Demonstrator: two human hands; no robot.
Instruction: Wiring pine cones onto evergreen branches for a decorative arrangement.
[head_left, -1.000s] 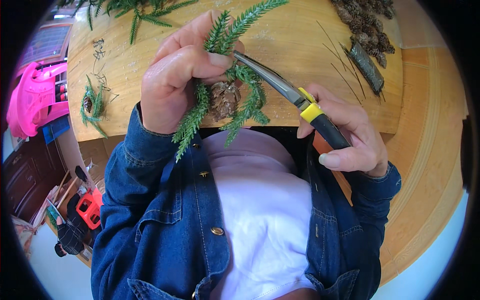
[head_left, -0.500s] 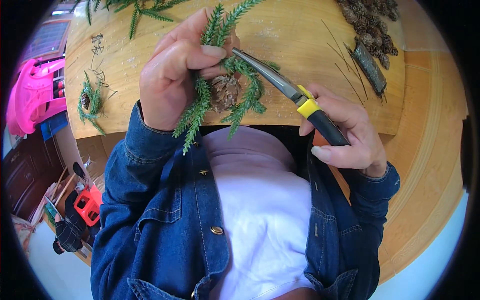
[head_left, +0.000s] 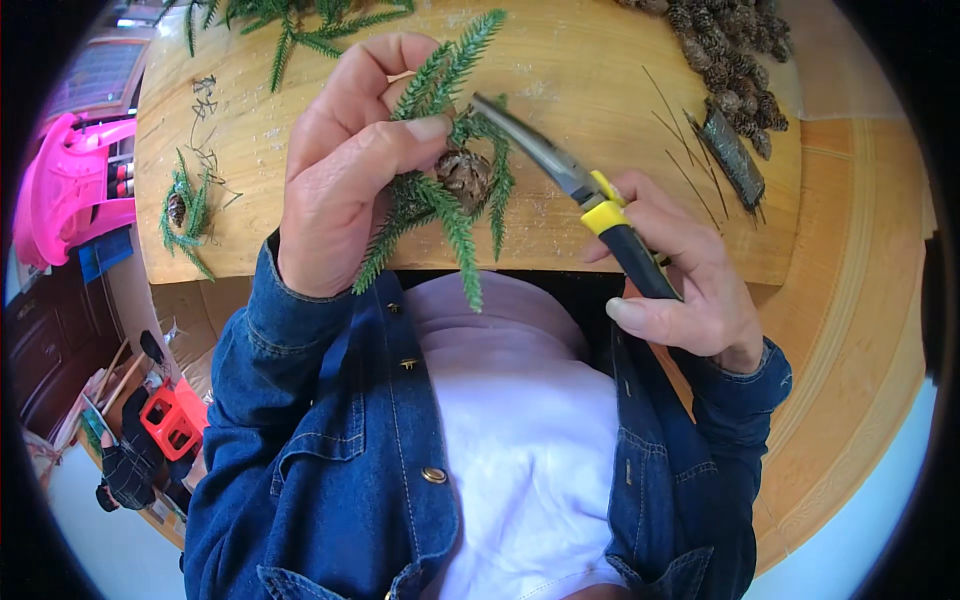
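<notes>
Between thumb and fingers, my left hand (head_left: 345, 165) pinches a green artificial pine sprig (head_left: 455, 215) whose needled twigs spread upward and down. A brown pine cone (head_left: 464, 178) sits among the twigs, just below my thumb tip. My right hand (head_left: 685, 275) is wrapped round the pliers (head_left: 630, 240), which have black and yellow handles and long grey jaws. The jaw tips point up and left, at the middle of the sprig beside my left thumb. Whether they grip a wire there is too small to tell.
Pine cones (head_left: 730, 60) are heaped at the table's far right, by a dark bundle of wires (head_left: 735, 160) and several loose wires (head_left: 690, 155). More green sprigs (head_left: 290, 30) lie at the far left. A finished-looking sprig with a cone (head_left: 182, 210) rests near the wooden table's (head_left: 560, 235) left edge.
The sprig has turned in my left hand, so its lower twigs and the cone have shifted right. The pliers have moved slightly left, still close to the sprig's middle.
</notes>
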